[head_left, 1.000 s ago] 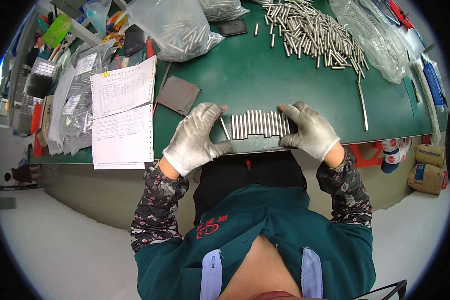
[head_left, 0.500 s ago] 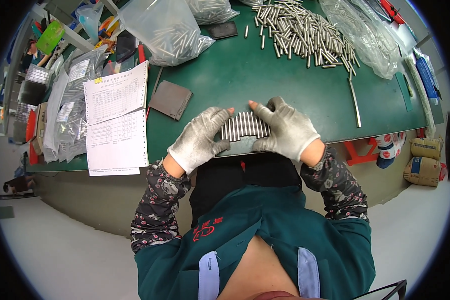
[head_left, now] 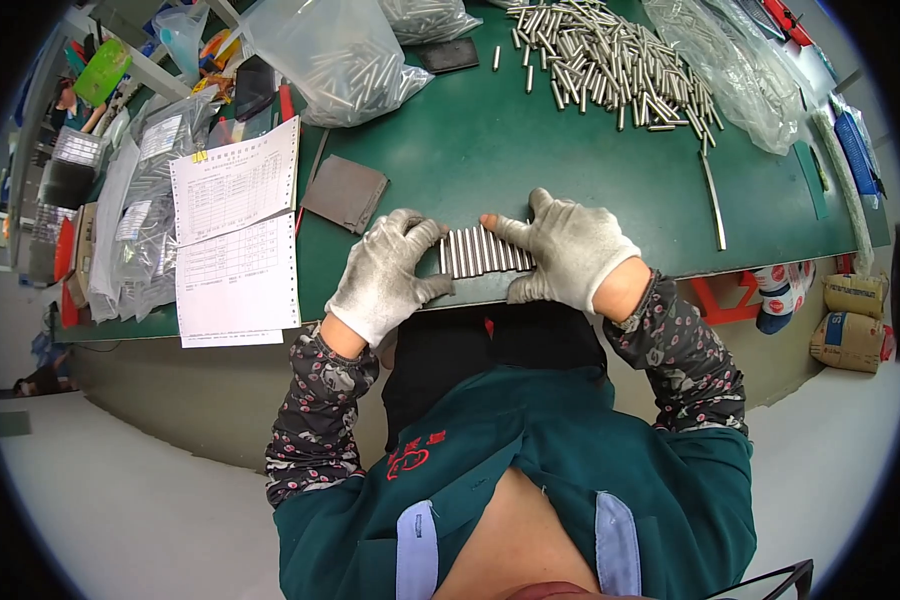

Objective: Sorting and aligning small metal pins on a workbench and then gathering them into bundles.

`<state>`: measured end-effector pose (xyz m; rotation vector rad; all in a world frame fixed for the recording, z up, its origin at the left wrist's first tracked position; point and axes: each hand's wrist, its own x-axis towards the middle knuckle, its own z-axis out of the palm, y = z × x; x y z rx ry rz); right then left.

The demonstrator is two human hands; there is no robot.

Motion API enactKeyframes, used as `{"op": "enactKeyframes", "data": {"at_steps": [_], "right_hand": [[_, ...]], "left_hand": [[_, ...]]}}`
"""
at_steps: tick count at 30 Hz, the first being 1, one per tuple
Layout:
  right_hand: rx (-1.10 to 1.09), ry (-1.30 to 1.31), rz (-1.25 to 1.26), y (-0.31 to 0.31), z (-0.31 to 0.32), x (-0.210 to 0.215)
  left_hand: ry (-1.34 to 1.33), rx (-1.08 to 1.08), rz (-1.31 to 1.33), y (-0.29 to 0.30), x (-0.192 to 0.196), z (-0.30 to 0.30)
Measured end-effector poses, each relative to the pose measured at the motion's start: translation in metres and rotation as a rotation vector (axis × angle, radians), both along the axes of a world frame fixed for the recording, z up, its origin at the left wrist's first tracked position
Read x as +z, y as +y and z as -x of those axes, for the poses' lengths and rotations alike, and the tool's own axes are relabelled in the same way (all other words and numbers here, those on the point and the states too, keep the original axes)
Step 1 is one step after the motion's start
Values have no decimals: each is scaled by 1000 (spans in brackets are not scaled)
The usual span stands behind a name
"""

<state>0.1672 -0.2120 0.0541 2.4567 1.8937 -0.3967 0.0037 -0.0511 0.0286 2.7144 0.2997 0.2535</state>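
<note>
Short silvery metal pins (head_left: 483, 252) lie side by side in a row near the table's front edge, between my two hands, both in pale, soiled work gloves. My left hand (head_left: 382, 275) is at the row's left end, thumb and fingers apart, with the fingertips close to the end pin. The right hand (head_left: 573, 252) curves round the row's other end. Its bare index fingertip lies along the pins' far ends and its thumb is by their near side. The right palm hides the last pins there. A large heap of loose pins (head_left: 620, 75) lies at the far right.
Printed sheets (head_left: 235, 240) overhang the front edge at left. Beside them lies a grey-brown flat block (head_left: 345, 193). Clear bags of pins (head_left: 345, 75) stand behind. A thin metal strip (head_left: 713, 200) and a crumpled plastic bag (head_left: 740, 80) lie at right on the green table (head_left: 600, 175).
The row's stepped near ends now look more even. My left hand has drawn back slightly leftward, baring the left end, and the right index finger has moved left along the far ends.
</note>
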Motion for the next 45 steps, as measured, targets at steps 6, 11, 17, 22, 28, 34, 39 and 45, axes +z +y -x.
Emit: {"op": "enactKeyframes", "data": {"at_steps": [6,11,17,22,28,34,39,45], "right_hand": [[-176,126,-208,-27,-21,2],[-485,-20,-445,-50,-77,-23],[-870,-236,-401,-48,-150,-40],[-972,-192,-370,-38,-168,-34],[-696,-26,-292,-43,-172,-37],[-723,-88,-312,-51,-159,-29],[-559,-16,-307,-53,-136,-32],[-607,59,-84,-40,-83,-12]], "left_hand": [[-13,132,-94,2,0,12],[-112,185,-130,8,-14,22],[-119,360,-17,-9,-17,2],[-211,359,64,-15,-22,-6],[-227,341,44,-13,-26,-4],[-250,328,42,-14,-27,-3],[-255,321,39,-14,-25,-3],[-283,314,53,-14,-26,-4]]}}
